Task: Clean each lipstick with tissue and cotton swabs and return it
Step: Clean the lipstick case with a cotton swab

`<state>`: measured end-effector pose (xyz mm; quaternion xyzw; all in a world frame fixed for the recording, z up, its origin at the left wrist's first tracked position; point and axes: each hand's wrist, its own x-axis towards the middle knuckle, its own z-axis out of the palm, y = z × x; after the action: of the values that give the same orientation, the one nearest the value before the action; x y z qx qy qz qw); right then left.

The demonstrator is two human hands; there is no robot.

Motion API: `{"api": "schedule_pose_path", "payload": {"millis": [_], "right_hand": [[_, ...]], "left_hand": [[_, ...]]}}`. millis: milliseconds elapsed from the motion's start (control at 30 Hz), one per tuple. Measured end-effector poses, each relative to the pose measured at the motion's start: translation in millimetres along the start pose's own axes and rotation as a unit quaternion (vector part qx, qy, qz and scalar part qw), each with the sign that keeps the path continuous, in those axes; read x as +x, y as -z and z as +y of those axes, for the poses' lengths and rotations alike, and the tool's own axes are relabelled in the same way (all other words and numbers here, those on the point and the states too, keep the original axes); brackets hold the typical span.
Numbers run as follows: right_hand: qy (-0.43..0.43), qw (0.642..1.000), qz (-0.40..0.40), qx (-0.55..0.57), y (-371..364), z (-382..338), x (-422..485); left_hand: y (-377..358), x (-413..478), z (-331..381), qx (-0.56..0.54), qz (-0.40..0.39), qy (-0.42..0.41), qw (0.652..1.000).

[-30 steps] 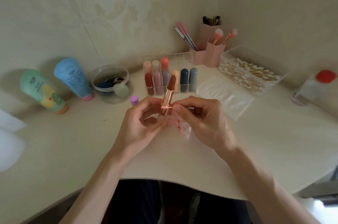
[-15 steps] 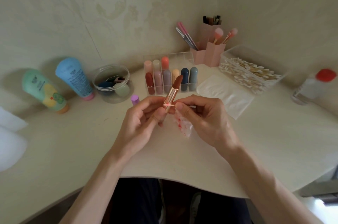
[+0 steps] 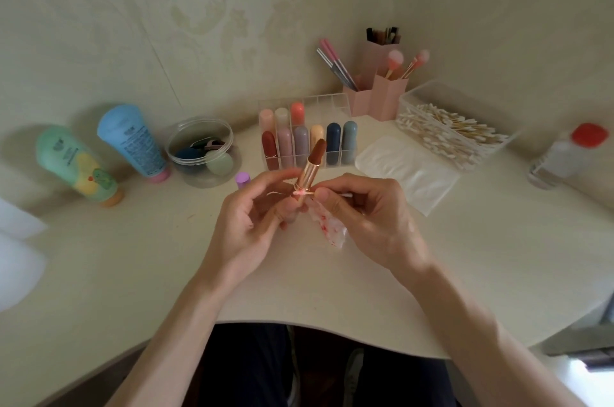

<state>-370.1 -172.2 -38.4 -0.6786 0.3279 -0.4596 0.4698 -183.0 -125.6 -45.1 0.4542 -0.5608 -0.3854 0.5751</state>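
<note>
Item: lipstick (image 3: 311,168), rose-gold case, brown-red bullet wound out, no cap on it. We found it above the middle of the table (image 3: 133,257), tilted with the bullet toward the far edge.

Left hand (image 3: 252,217): thumb and fingers closed round the base of the case.

Right hand (image 3: 368,220): thumb and forefinger pinched on a cotton swab (image 3: 302,193), whose pink-stained tip touched the collar of the case.

Tissue (image 3: 327,230), crumpled and red-smeared: it hung below the case between the two hands. We could not tell which hand held it.

Far edge, middle: we logged a clear organiser (image 3: 332,100) with nine capped lipsticks upright in its compartments, three in the back row and six in the front.

Just beside the left fingertips: a small purple cylinder (image 3: 242,179), upright on the table.

Far right corner: we listed pink brush holders (image 3: 387,101) with brushes in them. Next to these was a clear box (image 3: 418,92) heaped with swabs, and a flat white pack (image 3: 405,170) lay just in front of the box.

Right edge: a clear bottle (image 3: 561,154) with a red cap.

Far edge, left part: we noted a round clear tub (image 3: 196,174) of sponges, then a blue tube (image 3: 133,141) and a green tube (image 3: 76,164), caps toward the near edge.
</note>
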Motion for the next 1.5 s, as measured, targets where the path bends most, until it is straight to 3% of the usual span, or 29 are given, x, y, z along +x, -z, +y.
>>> {"api": "schedule_pose_path", "payload": {"millis": [200,433,733,1000,1267,1500], "right_hand": [[-0.002,1.000,0.012,-0.001,0.4,-0.6,0.1],[0.003,1.000,-0.003,-0.002,0.2,-2.0,-1.3],[0.006,1.000,0.008,-0.001,1.1,-2.2,-1.3],[0.003,1.000,0.004,-0.009,1.4,-1.1,-0.8],[0.004,1.000,0.007,0.006,2.3,0.0,-0.5],[0.007,1.000,0.004,-0.011,-1.5,-0.7,-2.6]], "left_hand": [[0.7,-1.3,3.0,-0.011,-0.021,0.013,1.000],[-0.6,-0.2,4.3,-0.048,0.008,0.035,0.998],[2.5,-1.1,3.0,0.035,-0.063,0.016,0.997],[1.2,0.6,4.0,-0.013,0.020,0.021,0.999],[1.6,-3.3,8.0,0.013,-0.048,0.027,0.998],[3.1,1.3,-1.7,0.048,-0.011,-0.008,0.999]]}}
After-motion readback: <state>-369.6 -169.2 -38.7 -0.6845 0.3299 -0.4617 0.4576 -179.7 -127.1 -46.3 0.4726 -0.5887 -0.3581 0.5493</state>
